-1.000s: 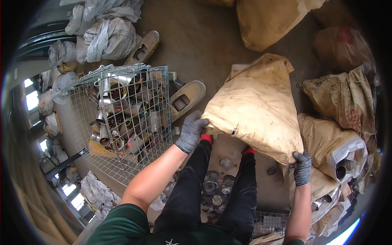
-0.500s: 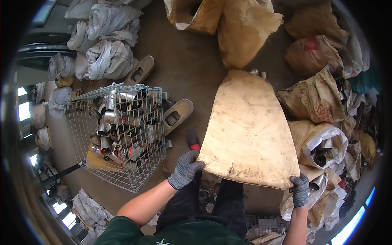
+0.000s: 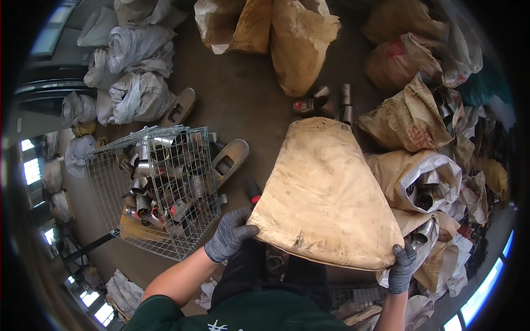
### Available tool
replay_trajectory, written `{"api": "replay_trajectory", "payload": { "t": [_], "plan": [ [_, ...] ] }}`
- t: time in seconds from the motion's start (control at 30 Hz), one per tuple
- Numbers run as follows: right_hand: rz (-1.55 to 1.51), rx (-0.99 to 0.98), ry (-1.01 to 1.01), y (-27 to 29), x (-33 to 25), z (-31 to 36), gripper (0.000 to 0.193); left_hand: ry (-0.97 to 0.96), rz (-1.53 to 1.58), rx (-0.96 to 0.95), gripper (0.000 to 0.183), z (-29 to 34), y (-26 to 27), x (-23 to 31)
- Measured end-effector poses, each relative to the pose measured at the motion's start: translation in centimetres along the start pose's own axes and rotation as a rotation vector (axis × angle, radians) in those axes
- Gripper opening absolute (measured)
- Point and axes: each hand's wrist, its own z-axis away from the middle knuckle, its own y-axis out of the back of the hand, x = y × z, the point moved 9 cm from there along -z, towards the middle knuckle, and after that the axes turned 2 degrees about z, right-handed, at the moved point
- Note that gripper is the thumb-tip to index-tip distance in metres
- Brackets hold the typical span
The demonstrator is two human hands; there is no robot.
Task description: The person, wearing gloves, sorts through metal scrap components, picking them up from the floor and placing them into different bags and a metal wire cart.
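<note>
A large stained brown paper sack (image 3: 328, 193) stretches out in front of me, its narrow end away and its wide end near my waist. My left hand (image 3: 229, 234), in a grey glove, grips the near left corner. The near right corner is in my gloved right hand (image 3: 402, 269), fingers closed round it. Just past the sack's far end, shiny metal cylinders (image 3: 346, 99) and a dark one with a red label (image 3: 305, 106) lie on the floor. The sack's far opening is hidden from me.
At left stands a wire mesh cage (image 3: 154, 190) holding many metal cylinders, with pallet-jack forks (image 3: 231, 160) beside it. Open brown sacks (image 3: 301, 47) stand ahead. Filled sacks (image 3: 408, 118) line the right; white bags (image 3: 141, 96) are piled far left.
Both hands have shifted slightly left and nearer with the sack. More metal cylinders now show on the floor beyond its far end. The view has also shifted.
</note>
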Motion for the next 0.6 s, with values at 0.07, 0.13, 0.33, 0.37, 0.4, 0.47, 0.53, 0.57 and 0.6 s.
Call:
{"api": "replay_trajectory", "payload": {
  "t": [0.07,0.13,0.33,0.37,0.4,0.47,0.53,0.57,0.6],
  "plan": [
    [0.058,-0.031,-0.019,0.7,0.6,0.0,0.043,-0.005,-0.114,-0.081,0.038,-0.4,0.0,-0.6],
    [0.086,-0.055,-0.089,0.6,1.2,-0.2,0.044,0.026,-0.062,-0.025,0.039,-1.2,0.3,-1.2],
    [0.093,-0.099,-0.119,-1.1,2.2,0.3,0.043,0.086,-0.079,0.012,0.044,-0.9,2.7,-2.2],
    [0.183,-0.125,-0.145,-1.1,1.9,0.8,0.045,0.122,-0.039,0.014,0.043,-0.4,2.7,-1.7],
    [0.151,-0.122,-0.165,-1.3,2.3,1.3,0.046,0.119,-0.044,-0.004,0.043,-0.2,2.7,-1.2],
    [0.087,-0.12,-0.203,-2.0,3.0,2.3,0.046,0.109,-0.051,-0.035,0.043,0.2,3.2,-0.5],
    [0.148,-0.151,-0.209,-3.4,1.6,3.5,0.049,0.129,-0.061,-0.036,0.042,0.5,4.4,-1.0],
    [0.154,-0.159,-0.227,-4.2,0.8,4.1,0.049,0.137,-0.064,-0.038,0.042,0.6,5.1,-1.3],
    [0.16,-0.167,-0.245,-4.9,0.3,4.7,0.05,0.131,-0.049,-0.033,0.042,0.6,6.0,-1.7]
  ]
}}
